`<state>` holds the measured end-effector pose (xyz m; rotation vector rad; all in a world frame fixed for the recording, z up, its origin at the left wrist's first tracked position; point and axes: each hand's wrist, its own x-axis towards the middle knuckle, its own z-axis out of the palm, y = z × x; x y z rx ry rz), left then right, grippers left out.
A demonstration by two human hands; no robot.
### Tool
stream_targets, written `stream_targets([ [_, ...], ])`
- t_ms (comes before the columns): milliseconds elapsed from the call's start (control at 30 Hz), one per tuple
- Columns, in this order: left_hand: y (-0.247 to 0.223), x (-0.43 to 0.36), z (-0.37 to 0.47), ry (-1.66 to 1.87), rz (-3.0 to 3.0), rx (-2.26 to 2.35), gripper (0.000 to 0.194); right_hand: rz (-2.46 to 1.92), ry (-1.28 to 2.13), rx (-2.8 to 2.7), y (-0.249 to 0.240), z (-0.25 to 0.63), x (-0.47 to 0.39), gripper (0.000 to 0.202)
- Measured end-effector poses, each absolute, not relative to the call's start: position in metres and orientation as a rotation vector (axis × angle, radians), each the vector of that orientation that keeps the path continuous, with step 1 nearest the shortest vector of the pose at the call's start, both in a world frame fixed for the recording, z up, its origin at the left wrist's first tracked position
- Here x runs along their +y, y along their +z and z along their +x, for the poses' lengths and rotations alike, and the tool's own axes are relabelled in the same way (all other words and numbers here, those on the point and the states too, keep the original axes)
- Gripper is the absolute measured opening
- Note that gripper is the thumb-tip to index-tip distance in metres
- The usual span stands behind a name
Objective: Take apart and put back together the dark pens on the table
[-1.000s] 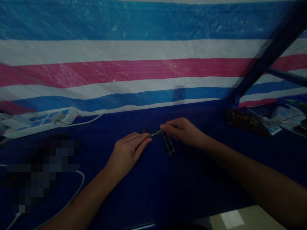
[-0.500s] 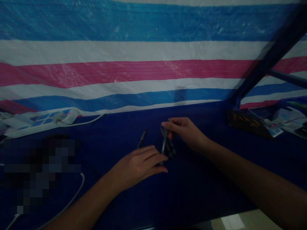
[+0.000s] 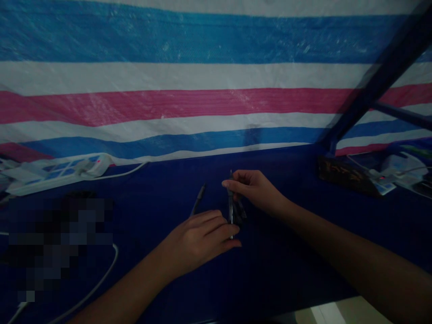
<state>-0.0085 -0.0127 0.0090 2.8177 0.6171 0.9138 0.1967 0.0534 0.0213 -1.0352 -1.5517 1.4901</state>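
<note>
A clear-barrelled pen (image 3: 231, 209) stands nearly upright in the picture between my two hands. My right hand (image 3: 251, 186) pinches its upper part, just below the tip, with thumb and index finger. Around the lower end are the fingers of my left hand (image 3: 199, 238), closed near the pen's bottom. A second pen (image 3: 198, 199) lies slanted on the table just beyond my left hand, its lower end hidden by the knuckles. Several small dark pieces (image 3: 241, 210) lie behind the held pen, too dim to make out.
The dark blue table (image 3: 270, 270) meets a striped plastic sheet (image 3: 202, 103). At the left are a white power strip (image 3: 64, 168) and a white cable (image 3: 110, 267); part of that area is pixelated. A dark box-like object (image 3: 347, 175) and another power strip (image 3: 386, 184) are at the right.
The held pen has tilted more upright, its top shifting left. My right hand has moved slightly left, and my left hand slightly right and down. The pen on the table stays put.
</note>
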Motion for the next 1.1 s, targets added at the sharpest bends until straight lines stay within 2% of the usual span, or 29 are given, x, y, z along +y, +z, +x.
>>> stream_targets([
  [200, 0.0097, -0.0109, -0.0111, 0.808, 2.782, 0.633, 0.027, -0.994, 1.488, -1.581, 0.0195, 0.196, 0.0526, 0.042],
  [400, 0.0092, -0.0116, -0.0089, 0.819, 2.834, 0.652, 0.022, -1.002, 1.508, -1.573, 0.017, 0.1964, 0.0541, 0.044],
  [567, 0.0083, -0.0138, -0.0055, 0.819, 2.867, 0.666, 0.027, -1.027, 1.481, -1.608, 0.0167, 0.1967, 0.0544, 0.041],
  [767, 0.0073, -0.0143, -0.0026, 0.844, 2.887, 0.659, 0.02, -1.053, 1.458, -1.632, 0.0157, 0.1954, 0.0535, 0.041],
  [1000, 0.0068, -0.0133, -0.0054, 0.838, 2.841, 0.683, 0.025, -1.041, 1.462, -1.626, 0.0144, 0.1956, 0.0545, 0.033],
  [1100, 0.0057, -0.0142, -0.0049, 0.844, 2.867, 0.683, 0.02, -1.029, 1.477, -1.614, 0.0132, 0.1947, 0.0542, 0.036],
])
